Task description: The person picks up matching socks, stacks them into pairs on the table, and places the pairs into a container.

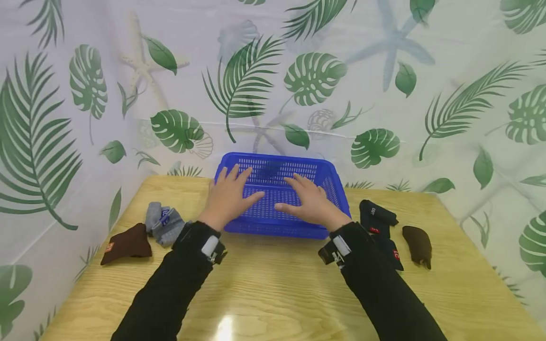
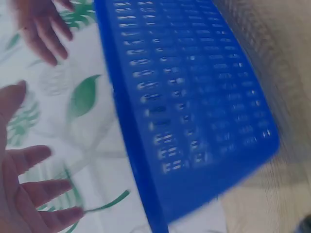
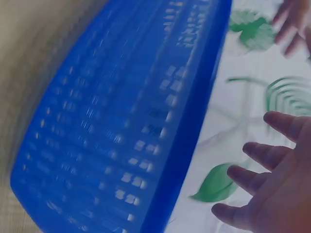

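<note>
A blue plastic basket [image 1: 277,230] with slotted walls stands toward the back of the table. Above its left part I hold my left hand [image 1: 229,195], fingers spread and nothing in them. My right hand [image 1: 313,201] hovers likewise over the right part, fingers apart and slightly bent. In the left wrist view, the basket's wall [image 2: 194,87] is apart from the fingers [image 2: 46,191]. The right wrist view also has a gap between the basket's rim [image 3: 192,116] and the fingers [image 3: 262,155].
Left of the basket lie a folded grey sock bundle [image 1: 164,225] and a dark brown bundle [image 1: 128,244]. On the right are black folded socks [image 1: 377,220] with red labels and another brown bundle [image 1: 418,245]. A leaf-printed cloth [image 1: 264,104] hangs behind the wooden table [image 1: 264,289].
</note>
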### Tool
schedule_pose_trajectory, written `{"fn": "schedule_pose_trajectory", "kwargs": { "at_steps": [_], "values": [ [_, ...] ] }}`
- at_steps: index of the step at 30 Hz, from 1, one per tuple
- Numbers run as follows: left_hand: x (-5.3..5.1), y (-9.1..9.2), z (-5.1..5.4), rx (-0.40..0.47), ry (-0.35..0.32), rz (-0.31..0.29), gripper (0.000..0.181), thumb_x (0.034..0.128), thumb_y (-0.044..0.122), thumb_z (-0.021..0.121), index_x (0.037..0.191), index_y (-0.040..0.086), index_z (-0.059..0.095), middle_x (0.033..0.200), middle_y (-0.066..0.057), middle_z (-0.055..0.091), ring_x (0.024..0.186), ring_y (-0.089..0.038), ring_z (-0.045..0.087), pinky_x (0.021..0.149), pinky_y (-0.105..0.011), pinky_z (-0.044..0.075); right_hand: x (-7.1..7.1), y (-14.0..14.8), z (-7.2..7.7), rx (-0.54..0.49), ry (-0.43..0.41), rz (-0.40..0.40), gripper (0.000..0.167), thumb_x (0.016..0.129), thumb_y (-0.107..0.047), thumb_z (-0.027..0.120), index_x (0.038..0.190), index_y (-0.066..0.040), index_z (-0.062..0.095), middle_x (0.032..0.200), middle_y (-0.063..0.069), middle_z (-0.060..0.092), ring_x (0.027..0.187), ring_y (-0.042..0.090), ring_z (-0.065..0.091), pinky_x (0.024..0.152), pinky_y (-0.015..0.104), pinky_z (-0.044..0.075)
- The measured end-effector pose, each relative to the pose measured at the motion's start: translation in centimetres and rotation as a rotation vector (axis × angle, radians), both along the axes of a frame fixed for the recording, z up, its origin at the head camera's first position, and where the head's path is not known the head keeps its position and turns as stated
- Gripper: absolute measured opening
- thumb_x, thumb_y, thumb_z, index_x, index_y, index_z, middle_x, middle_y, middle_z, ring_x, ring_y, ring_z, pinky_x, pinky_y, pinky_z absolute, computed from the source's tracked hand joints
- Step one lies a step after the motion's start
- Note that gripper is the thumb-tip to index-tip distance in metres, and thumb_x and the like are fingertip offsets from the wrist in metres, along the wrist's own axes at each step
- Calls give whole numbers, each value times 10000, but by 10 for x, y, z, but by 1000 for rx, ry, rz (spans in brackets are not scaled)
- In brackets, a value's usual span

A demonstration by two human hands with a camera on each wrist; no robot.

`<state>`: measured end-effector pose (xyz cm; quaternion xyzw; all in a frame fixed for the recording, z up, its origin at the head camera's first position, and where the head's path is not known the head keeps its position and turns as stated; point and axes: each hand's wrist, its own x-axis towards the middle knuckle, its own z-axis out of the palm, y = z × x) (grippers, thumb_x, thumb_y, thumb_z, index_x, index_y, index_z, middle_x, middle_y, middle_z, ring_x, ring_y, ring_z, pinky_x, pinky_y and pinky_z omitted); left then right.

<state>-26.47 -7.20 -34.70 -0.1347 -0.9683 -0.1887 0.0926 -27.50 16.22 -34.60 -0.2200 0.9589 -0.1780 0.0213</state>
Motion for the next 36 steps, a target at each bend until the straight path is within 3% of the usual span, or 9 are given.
{"fn": "schedule_pose_trajectory", "kwargs": {
  "at_steps": [2,5,9,14,18,22,28,31,36],
  "values": [
    [16,-15,-2,23,29,-14,691,939,517,560,1456,78,430,1500,-221,371,1384,-439,309,1086,-619,269,13,1,0,-30,41,46,749,925,-496,597,1504,-96,341,1572,171,249,1447,377,193,1093,678,156],
    [41,-46,-8,68,27,11,588,948,395,604,1380,9,502,1425,-234,464,1309,-423,425,1062,-561,346,35,5,-2,-60,106,116,635,934,-404,627,1442,-73,438,1524,160,354,1423,379,257,1094,653,205],
    [66,-100,-24,73,-65,136,601,939,308,628,1385,-59,459,1384,-304,463,1255,-490,436,1009,-606,371,62,11,-6,-94,198,189,505,926,-330,657,1337,-56,550,1447,145,466,1387,378,329,1085,633,252],
    [81,-158,-55,-32,-249,308,666,889,240,688,1332,-179,419,1283,-420,451,1166,-578,439,936,-649,391,81,16,-10,-115,288,255,376,908,-268,689,1208,-46,637,1340,129,567,1321,355,434,1065,570,340],
    [84,-182,-73,-117,-355,319,707,845,244,741,1291,-209,433,1243,-436,472,1128,-594,458,912,-642,410,86,16,-11,-123,309,300,327,901,-238,699,1162,-45,658,1283,120,601,1262,336,498,1043,521,392],
    [86,-185,-83,-115,-385,308,644,827,186,755,1263,-191,465,1171,-415,533,1042,-570,531,829,-616,468,89,15,-12,-124,296,316,319,903,-232,693,1161,-47,658,1254,103,621,1224,300,537,1039,470,413],
    [91,-167,-76,-123,-389,329,266,827,80,690,993,-119,625,867,-273,645,746,-394,632,603,-493,511,93,17,-16,-109,218,313,323,936,-237,647,1196,-45,642,1231,91,634,1179,277,568,1007,444,447],
    [94,-148,-72,-148,-379,273,91,814,57,660,822,-34,665,752,-157,636,639,-272,586,540,-424,479,96,18,-18,-101,165,313,329,947,-241,632,1209,-43,635,1220,87,640,1164,272,576,992,442,458],
    [97,-102,-68,-216,-367,136,98,767,81,706,746,27,627,700,-62,591,609,-200,530,545,-395,477,98,16,-20,-66,95,331,344,963,-283,606,1223,-59,629,1213,68,645,1152,260,585,981,435,464]
  ]
}}
